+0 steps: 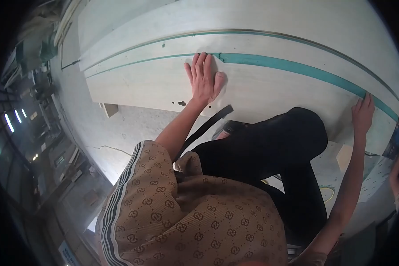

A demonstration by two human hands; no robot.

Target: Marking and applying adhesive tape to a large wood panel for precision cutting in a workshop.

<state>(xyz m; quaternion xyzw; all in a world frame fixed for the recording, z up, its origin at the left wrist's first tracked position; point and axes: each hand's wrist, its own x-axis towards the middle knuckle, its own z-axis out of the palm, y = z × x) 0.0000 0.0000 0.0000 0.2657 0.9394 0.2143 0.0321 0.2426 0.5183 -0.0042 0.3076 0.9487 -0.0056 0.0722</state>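
A long, pale board [150, 84] lies across the view in front of me, with lengthwise green lines along it. My left hand [204, 80] rests flat on the board, fingers stretched forward and thumb apart, its fingertips at the thin green line. Just right of those fingertips begins a wider green strip [288, 65], which curves away to the far right. My right hand [362, 114] lies at the right part of this strip, fingers extended and close together, the fingertips touching its lower edge. Neither hand visibly grips anything.
Small dark holes [181, 103] pierce the board near its front edge. A dark strap-like piece [217, 116] sticks up beside my left forearm. My bent knee [303, 128] comes close under the board. Another person's arm [397, 173] shows at the far right. Workshop clutter fills the left side.
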